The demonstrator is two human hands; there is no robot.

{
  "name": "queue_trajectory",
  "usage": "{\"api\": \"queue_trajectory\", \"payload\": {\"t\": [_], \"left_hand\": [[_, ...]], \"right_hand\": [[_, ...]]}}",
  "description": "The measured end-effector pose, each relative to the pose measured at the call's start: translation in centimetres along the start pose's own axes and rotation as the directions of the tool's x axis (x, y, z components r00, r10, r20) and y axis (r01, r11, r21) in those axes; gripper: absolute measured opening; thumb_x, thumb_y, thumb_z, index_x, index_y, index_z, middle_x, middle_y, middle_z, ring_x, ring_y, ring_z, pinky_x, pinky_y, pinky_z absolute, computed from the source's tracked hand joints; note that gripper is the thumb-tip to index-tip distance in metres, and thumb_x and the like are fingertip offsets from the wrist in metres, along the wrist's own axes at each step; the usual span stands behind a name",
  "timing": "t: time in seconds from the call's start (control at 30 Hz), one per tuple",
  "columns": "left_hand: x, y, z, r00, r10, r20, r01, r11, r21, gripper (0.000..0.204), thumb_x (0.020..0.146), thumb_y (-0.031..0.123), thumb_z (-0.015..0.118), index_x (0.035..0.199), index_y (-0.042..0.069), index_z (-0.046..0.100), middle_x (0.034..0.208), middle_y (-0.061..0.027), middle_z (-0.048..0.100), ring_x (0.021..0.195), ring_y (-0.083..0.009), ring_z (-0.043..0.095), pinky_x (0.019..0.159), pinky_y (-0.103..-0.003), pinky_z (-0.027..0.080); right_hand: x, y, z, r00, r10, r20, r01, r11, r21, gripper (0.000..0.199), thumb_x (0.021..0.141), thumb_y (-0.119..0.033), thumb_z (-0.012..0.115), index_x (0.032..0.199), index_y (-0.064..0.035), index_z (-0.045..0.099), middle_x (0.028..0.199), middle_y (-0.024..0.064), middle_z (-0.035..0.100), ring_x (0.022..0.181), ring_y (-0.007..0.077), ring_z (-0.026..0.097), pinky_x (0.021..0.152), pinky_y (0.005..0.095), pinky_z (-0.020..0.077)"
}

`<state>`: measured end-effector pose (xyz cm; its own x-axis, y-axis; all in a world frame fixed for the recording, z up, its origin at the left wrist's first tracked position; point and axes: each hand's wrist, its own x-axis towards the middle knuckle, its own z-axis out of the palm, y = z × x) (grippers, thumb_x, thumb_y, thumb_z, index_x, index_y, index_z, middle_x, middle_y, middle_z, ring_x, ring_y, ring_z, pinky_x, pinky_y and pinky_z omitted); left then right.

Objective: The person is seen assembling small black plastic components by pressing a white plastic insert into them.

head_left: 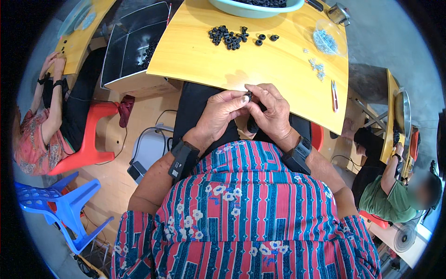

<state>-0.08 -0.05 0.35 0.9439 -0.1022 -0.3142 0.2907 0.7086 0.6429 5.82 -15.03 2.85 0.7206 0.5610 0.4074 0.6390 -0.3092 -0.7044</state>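
Observation:
Just off the near edge of the yellow table (200, 60), my two hands meet at the fingertips around a small black part (249, 94). My left hand (220, 111) pinches it between thumb and fingers. From the other side, my right hand (269, 111) closes on the same part. A dark rounded object (252, 125) shows below the right palm; what it is, and whether that hand grips it, I cannot make out. Beyond my hands, several small black ring-shaped parts (227, 37) lie in a loose cluster, with a few single black rings (259, 42) to their right.
At the far edge stands a pale green basin (253, 10) of black parts. On the right are a clear bowl (325, 42) of small shiny pieces, loose pieces (318, 67), red-handled snips (334, 96) and a metal mug (339, 14). A black-lined box (125, 51) sits left; people work on both sides.

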Motion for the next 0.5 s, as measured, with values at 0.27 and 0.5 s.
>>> {"api": "queue_trajectory", "payload": {"t": [0.27,0.5], "left_hand": [[-0.12,0.06,-0.29,1.0,0.019,0.013,-0.02,0.999,0.042,0.02,0.09,0.012,0.057,0.106,0.0,0.059,0.097,-0.0071,0.062,0.089,-0.0144,0.06,0.084,-0.029,0.049],[-0.4,0.34,0.05,0.996,0.082,-0.021,-0.075,0.975,0.209,0.016,0.089,0.01,0.058,0.102,0.001,0.06,0.092,-0.0037,0.062,0.082,-0.0085,0.061,0.074,-0.022,0.052]], "right_hand": [[0.16,0.0,-0.12,1.0,0.013,-0.01,-0.013,1.0,0.022,0.037,0.07,-0.002,0.072,0.107,-0.0061,0.064,0.09,0.0088,0.06,0.07,0.0146,0.06,0.063,0.0249,0.0499],[0.06,0.09,-0.44,0.998,0.051,0.028,-0.052,0.997,0.053,0.036,0.07,-0.005,0.071,0.105,-0.0052,0.063,0.091,0.0112,0.062,0.076,0.0226,0.063,0.067,0.0287,0.0508]]}}
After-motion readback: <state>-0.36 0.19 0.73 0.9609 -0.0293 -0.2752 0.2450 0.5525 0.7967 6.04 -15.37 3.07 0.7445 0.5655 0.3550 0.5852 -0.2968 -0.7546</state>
